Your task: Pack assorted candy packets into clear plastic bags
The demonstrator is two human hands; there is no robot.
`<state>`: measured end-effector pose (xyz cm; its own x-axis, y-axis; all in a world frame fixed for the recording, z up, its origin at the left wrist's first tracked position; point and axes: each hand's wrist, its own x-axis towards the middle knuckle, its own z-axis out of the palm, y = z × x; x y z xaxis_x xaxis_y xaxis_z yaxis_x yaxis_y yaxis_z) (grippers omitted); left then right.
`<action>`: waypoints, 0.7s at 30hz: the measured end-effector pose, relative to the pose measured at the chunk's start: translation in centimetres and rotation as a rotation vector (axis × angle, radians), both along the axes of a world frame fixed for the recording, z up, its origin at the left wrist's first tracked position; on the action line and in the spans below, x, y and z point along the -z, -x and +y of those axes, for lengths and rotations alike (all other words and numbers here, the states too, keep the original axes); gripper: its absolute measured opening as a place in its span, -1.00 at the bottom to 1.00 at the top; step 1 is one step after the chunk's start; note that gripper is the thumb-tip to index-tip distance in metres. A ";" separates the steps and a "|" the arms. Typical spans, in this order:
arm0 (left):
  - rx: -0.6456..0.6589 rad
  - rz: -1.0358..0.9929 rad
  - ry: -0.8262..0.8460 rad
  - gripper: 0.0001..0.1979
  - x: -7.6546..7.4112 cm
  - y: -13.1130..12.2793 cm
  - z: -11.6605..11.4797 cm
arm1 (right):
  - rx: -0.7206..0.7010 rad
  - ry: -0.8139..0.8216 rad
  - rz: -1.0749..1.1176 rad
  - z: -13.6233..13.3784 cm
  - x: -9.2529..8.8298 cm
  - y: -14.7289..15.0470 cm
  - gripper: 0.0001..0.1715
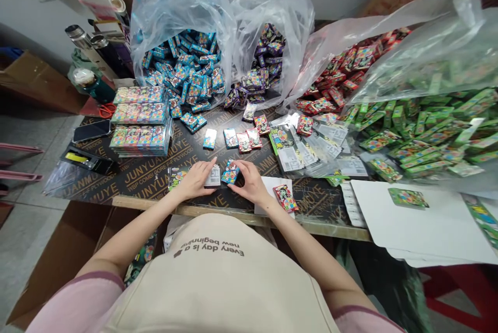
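My left hand (197, 180) lies low over the table near its front edge, thumb and forefinger around a small grey-white box with a barcode (212, 176). Under that hand, a green printed packet (177, 177) sticks out to the left. Just to the right, my right hand (252, 183) pinches a small blue printed box (230, 171) between thumb and fingers, close beside the barcode box. Beyond my hands lie loose boxes: a blue-and-white one (210, 138), another blue one (231, 138) and several red ones (254, 138). A red box (285, 197) rests on white paper to the right.
Clear bags of blue (187, 71), purple (268, 58), red (350, 66) and green boxes (412, 136) line the back and right. Stacked wrapped packs (140, 125), a phone (92, 130) and a tape dispenser (85, 161) stand left. Clear packets with cards (307, 146) lie right of centre.
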<state>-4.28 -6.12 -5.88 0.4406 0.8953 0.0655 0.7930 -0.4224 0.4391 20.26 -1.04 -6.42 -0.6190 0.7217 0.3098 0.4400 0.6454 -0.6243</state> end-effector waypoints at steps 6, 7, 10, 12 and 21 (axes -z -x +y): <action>-0.002 -0.049 0.011 0.12 -0.9 -0.2 0.5 | -0.135 0.105 0.104 0.4 -0.2 0.2 -0.18; 0.013 -0.053 0.024 0.12 -0.9 -0.3 0.6 | -0.165 0.123 0.106 0.6 -0.2 0.2 -0.19; 0.043 -0.077 0.042 0.12 -0.9 -0.7 0.8 | -0.224 0.148 0.080 1.0 0.0 0.3 -0.12; 0.020 -0.093 0.029 0.13 -0.9 -0.8 1.0 | -0.151 0.114 0.063 0.8 0.0 0.4 0.01; -0.062 -0.037 0.023 0.15 -0.6 -1.4 2.1 | 0.188 -0.018 -0.036 8.2 -1.7 1.5 -0.36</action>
